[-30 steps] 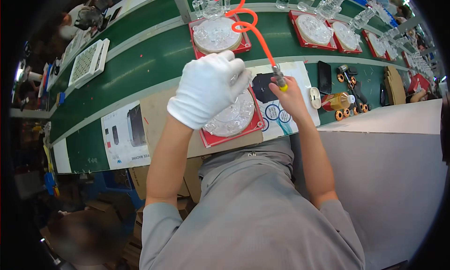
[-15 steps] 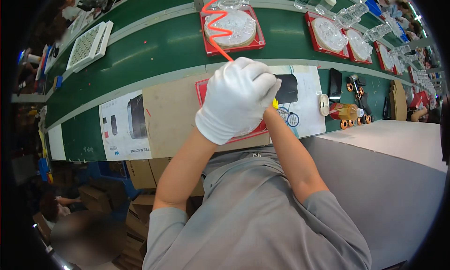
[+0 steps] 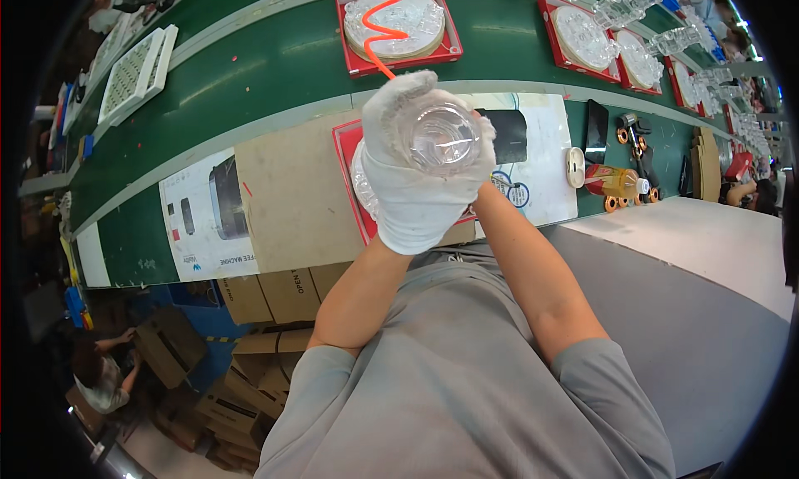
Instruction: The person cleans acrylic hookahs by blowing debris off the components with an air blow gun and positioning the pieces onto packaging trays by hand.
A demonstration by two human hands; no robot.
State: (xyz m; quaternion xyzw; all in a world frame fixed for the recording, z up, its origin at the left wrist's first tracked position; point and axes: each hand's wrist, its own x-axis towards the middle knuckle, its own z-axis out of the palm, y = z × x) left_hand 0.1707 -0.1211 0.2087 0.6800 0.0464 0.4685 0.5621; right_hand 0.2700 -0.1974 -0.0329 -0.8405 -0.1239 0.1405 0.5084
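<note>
My left hand (image 3: pixel 408 192), in a white glove, is wrapped around a clear round cup-like piece (image 3: pixel 445 138), its circular end facing up. My right hand (image 3: pixel 486 156) is pressed in close on the right side of this piece, seemingly gloved too and mostly hidden; its fingers look curled, but what they hold is out of sight. An orange coiled hose (image 3: pixel 383 36) comes down from above and disappears behind my left glove. Beneath the hands lies a red tray (image 3: pixel 348 139) with a clear round part (image 3: pixel 363 183) partly showing.
Another red tray (image 3: pixel 454 44) with clear parts sits beyond, and several more line the far right. White perforated racks (image 3: pixel 133 75) stand at left. A drink bottle (image 3: pixel 614 179), a black slab (image 3: pixel 596 129) and copper-coloured rings (image 3: pixel 622 203) lie at right. A person (image 3: pixel 104 371) handles cartons at lower left.
My left hand has turned from back-up to showing the clear piece's round end. The view has shifted, so the bench items sit a little higher.
</note>
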